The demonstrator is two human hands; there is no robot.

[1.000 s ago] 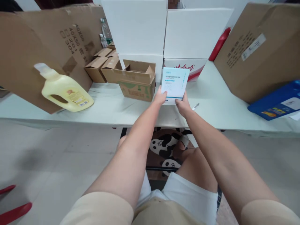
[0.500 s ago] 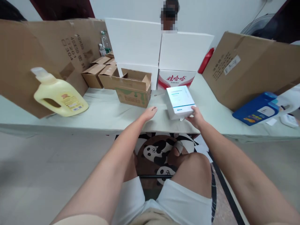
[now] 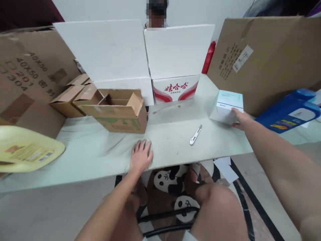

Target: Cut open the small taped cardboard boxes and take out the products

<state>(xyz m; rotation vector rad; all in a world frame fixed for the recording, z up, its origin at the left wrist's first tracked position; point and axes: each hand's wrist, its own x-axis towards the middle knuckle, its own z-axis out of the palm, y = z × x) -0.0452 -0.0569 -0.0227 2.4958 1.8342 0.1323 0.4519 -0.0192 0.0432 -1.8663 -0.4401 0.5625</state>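
My right hand (image 3: 241, 119) grips the near right corner of a white box (image 3: 227, 106) at the right of the table, by the large brown carton. My left hand (image 3: 141, 155) lies on the cloth near the table's front edge, fingers spread and holding nothing. Between the hands, a white utility knife (image 3: 196, 135) rests on the cloth. Just beyond my left hand stands an open brown cardboard box (image 3: 120, 122) with a green print; its inside shows only in part.
White panels (image 3: 105, 50) rise behind a red-and-white carton (image 3: 175, 88). Smaller brown boxes (image 3: 86, 95) and a yellow jug (image 3: 27, 149) are at left. At right are a large brown carton (image 3: 273, 60) and a blue bottle (image 3: 288, 112). A person (image 3: 157, 15) is behind the panels.
My right hand has moved the white box to the right, next to the large carton, and the utility knife now shows. My left hand has come down flat on the cloth. The view has shifted.
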